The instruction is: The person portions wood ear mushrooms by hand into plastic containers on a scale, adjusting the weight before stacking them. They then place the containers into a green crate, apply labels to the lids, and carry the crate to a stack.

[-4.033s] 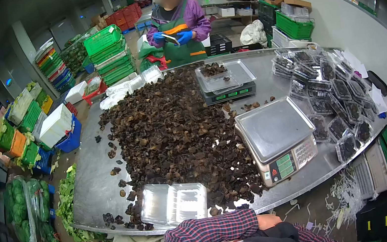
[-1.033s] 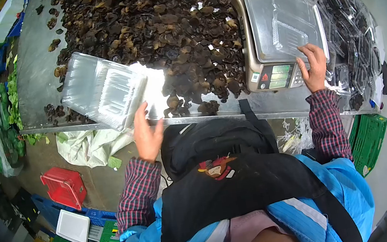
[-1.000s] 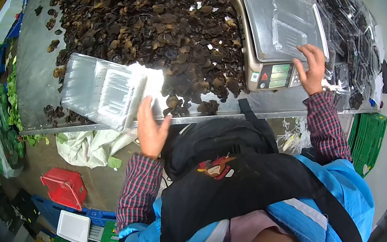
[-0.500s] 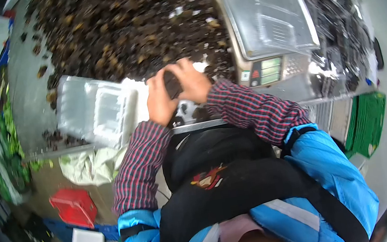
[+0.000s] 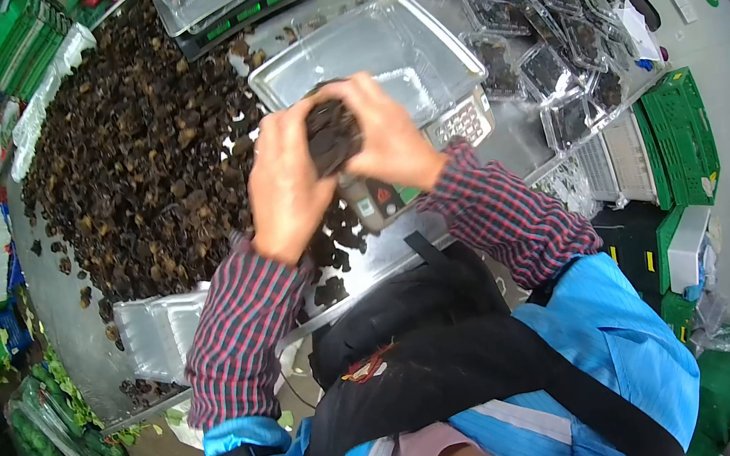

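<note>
My left hand [image 5: 288,187] and my right hand [image 5: 389,135] are pressed around a clump of dark wood ear mushrooms [image 5: 334,136], one from each side. The clump is up in front of a clear plastic tray [image 5: 442,47] lying on a scale [image 5: 373,203]. My hands hide part of the scale and the tray's near left corner. Left of my hands spreads a wide heap of brown-black wood ear mushrooms [image 5: 139,167]. Beside my left sleeve lie nested clear plastic boxes [image 5: 149,331], partly covered by the sleeve.
Filled clear boxes [image 5: 544,36] are piled at the right of the metal table [image 5: 83,364]. A second scale [image 5: 244,15] with a tray stands at the far side. Green crates [image 5: 682,138] are stacked right of the table. A bag of green vegetables [image 5: 62,443] lies at lower left.
My hands have lifted the clump from the table's near edge, and it has come up in front of the scale. The view has swung right, bringing the second scale into sight.
</note>
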The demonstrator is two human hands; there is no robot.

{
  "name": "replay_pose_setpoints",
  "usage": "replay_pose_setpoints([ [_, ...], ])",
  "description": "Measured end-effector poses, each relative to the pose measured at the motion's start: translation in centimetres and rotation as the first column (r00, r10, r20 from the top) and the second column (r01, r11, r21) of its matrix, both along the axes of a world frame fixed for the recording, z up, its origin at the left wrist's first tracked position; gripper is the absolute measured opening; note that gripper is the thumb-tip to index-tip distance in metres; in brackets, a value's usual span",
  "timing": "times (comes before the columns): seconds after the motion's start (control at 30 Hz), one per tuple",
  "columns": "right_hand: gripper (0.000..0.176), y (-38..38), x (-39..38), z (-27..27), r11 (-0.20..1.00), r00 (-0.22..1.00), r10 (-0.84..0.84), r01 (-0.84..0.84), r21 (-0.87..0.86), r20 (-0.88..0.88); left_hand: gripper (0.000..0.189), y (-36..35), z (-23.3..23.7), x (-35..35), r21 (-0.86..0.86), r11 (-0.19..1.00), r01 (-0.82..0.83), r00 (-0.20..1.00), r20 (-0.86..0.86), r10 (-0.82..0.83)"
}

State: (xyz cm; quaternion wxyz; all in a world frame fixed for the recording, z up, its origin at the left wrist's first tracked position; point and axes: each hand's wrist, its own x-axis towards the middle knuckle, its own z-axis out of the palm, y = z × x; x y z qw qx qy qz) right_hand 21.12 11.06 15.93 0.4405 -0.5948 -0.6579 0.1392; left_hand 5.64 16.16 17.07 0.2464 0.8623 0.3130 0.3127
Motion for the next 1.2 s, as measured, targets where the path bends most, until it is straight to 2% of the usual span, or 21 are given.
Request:
replay_pose_setpoints([
  [0.07, 0.062, 0.1, 4.4, -0.8, 0.997, 0.997, -0.077, 0.076, 0.018, 0.026, 0.072, 1.4, -1.0, 4.4, -0.012, 0.995, 0.099, 0.994, 0.037, -0.099],
  [0.17, 0.064, 0.6, 9.2, -4.4, 0.989, 0.987, -0.145, 0.146, -0.013, 0.071, 0.079, 3.1, -5.0, 9.3, -0.124, 0.978, 0.169, 0.980, -0.081, -0.180],
  [0.23, 0.070, 0.7, 11.3, -6.2, 0.946, 0.944, -0.030, 0.133, -0.296, 0.328, 0.089, 3.4, -8.2, 11.1, -0.135, 0.980, 0.150, 0.937, -0.297, -0.184],
  [0.27, 0.070, 0.9, 12.4, -6.1, 0.946, 0.948, -0.013, 0.115, -0.304, 0.317, 0.089, 3.4, -8.2, 11.5, -0.143, 0.981, 0.133, 0.936, -0.306, -0.172],
  [0.37, 0.086, 2.1, 15.3, -4.1, 0.887, 0.954, 0.246, -0.150, -0.436, 0.171, 0.096, 3.3, -6.4, 11.3, -0.268, 0.959, 0.095, 0.948, -0.269, -0.169],
  [0.47, 0.063, 2.9, 17.5, -4.3, 0.866, 0.948, 0.319, -0.296, -0.402, -0.009, 0.097, 2.9, -5.0, 11.1, -0.244, 0.969, 0.046, 0.923, -0.360, -0.135],
  [0.5, 0.040, 3.4, 17.6, -4.7, 0.884, 0.950, 0.260, -0.306, -0.354, -0.173, 0.096, 2.6, -4.5, 11.1, -0.212, 0.977, 0.022, 0.914, -0.393, -0.106],
  [0.53, 0.029, 3.6, 17.5, -5.0, 0.911, 0.976, 0.181, -0.213, -0.353, -0.120, 0.096, 2.2, -3.9, 11.0, -0.216, 0.976, 0.018, 0.911, -0.398, -0.105],
  [0.67, 0.022, 4.0, 17.5, -7.2, 0.949, 0.931, 0.046, -0.154, -0.275, -0.361, 0.089, 1.6, -3.6, 9.5, -0.168, 0.984, -0.051, 0.937, -0.349, -0.011],
  [0.7, 0.021, 3.9, 17.5, -7.0, 0.960, 0.893, -0.002, -0.124, -0.251, -0.450, 0.086, 1.9, -4.0, 8.7, -0.210, 0.975, -0.069, 0.963, -0.269, 0.010],
  [0.77, 0.021, 3.7, 17.9, -5.7, 0.950, 0.897, -0.086, -0.058, -0.307, -0.434, 0.072, 2.1, -5.1, 6.9, -0.322, 0.938, -0.124, 0.984, -0.164, 0.074],
  [0.87, 0.022, 3.9, 17.3, -3.4, 0.972, 0.904, -0.034, -0.068, -0.223, -0.426, 0.053, 1.5, -3.7, 5.4, -0.794, 0.607, 0.028, 0.977, 0.150, 0.152],
  [0.9, 0.020, 3.8, 16.1, -2.0, 0.981, 0.930, 0.049, -0.113, -0.159, -0.364, 0.053, 1.2, -3.3, 5.5, -0.791, 0.606, 0.086, 0.955, 0.238, 0.175],
  [0.93, 0.019, 3.6, 14.5, -0.6, 0.982, 0.948, 0.126, -0.161, -0.100, -0.292, 0.059, 0.8, -2.8, 5.7, -0.868, 0.472, 0.156, 0.922, 0.299, 0.246],
  [0.97, 0.018, 3.5, 12.8, 0.6, 0.955, 0.928, 0.262, -0.289, -0.067, -0.266, 0.062, 0.6, -2.4, 5.7, -0.883, 0.296, 0.363, 0.841, 0.448, 0.303],
  [1.0, 0.016, 3.3, 11.0, 1.5, 0.910, 0.889, 0.393, -0.413, -0.040, -0.236, 0.065, 0.4, -2.4, 5.6, -0.820, 0.118, 0.561, 0.733, 0.557, 0.390],
  [1.03, 0.017, 3.4, 9.1, 2.1, 0.872, 0.869, 0.488, -0.490, -0.010, -0.086, 0.066, 0.4, -2.7, 5.4, -0.654, -0.050, 0.754, 0.613, 0.675, 0.411],
  [1.07, 0.017, 3.4, 7.5, 2.7, 0.821, 0.820, 0.569, -0.571, 0.008, 0.068, 0.062, -0.1, -2.2, 5.4, -0.557, -0.113, 0.823, 0.541, 0.709, 0.452],
  [1.13, 0.019, 3.1, 5.9, 3.4, 0.749, 0.727, 0.662, -0.648, -0.136, 0.181, 0.056, -0.2, -3.0, 3.8, -0.458, -0.190, 0.868, 0.484, 0.702, 0.522],
  [1.17, 0.019, 3.0, 6.0, 3.9, 0.727, 0.707, 0.686, -0.668, -0.159, 0.169, 0.050, -0.7, -2.2, 3.8, -0.509, -0.117, 0.853, 0.476, 0.666, 0.574],
  [1.2, 0.020, 2.9, 6.4, 4.7, 0.705, 0.687, 0.709, -0.686, -0.181, 0.157, 0.043, -0.3, -2.8, 3.0, -0.481, -0.127, 0.868, 0.466, 0.698, 0.543],
])
